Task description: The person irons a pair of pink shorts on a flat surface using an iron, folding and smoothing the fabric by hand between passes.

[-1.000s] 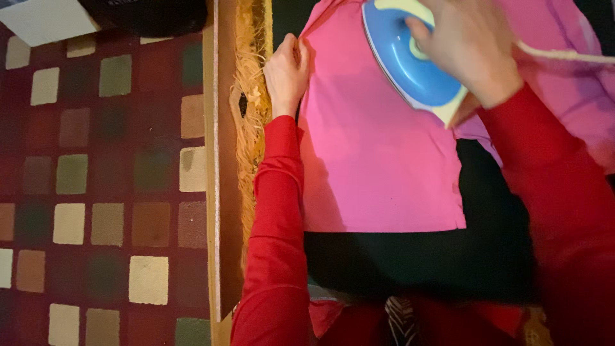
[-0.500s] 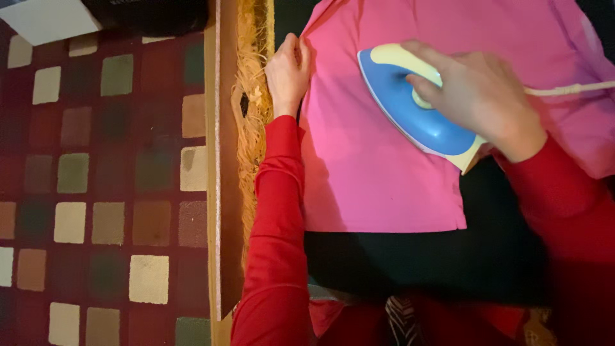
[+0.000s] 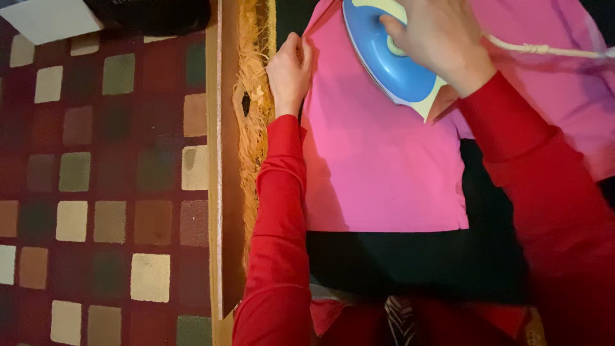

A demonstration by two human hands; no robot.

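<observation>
Pink shirt (image 3: pixel 378 166): left hand (image 3: pixel 289 74) flat on its edge, right hand (image 3: pixel 439 41) grip holding blue iron (image 3: pixel 384 61).

The scene is dim overall, with warm indoor light and heavy, saturated colour. The pink cloth (image 3: pixel 384 173) is the brightest area, evenly lit and free of glare. The black surface (image 3: pixel 410 263) beneath it swallows all detail. The left forearm casts a soft, narrow shadow along the cloth's left edge, and the blue iron (image 3: pixel 391 57) throws a darker one beside its rear. The right hand (image 3: pixel 439 41) and its red sleeve (image 3: pixel 551 192) look smeared by motion blur; the left hand (image 3: pixel 289 74) is sharper. The checked carpet (image 3: pixel 96 192) is murky and slightly soft, darkening toward the lower left corner.
</observation>
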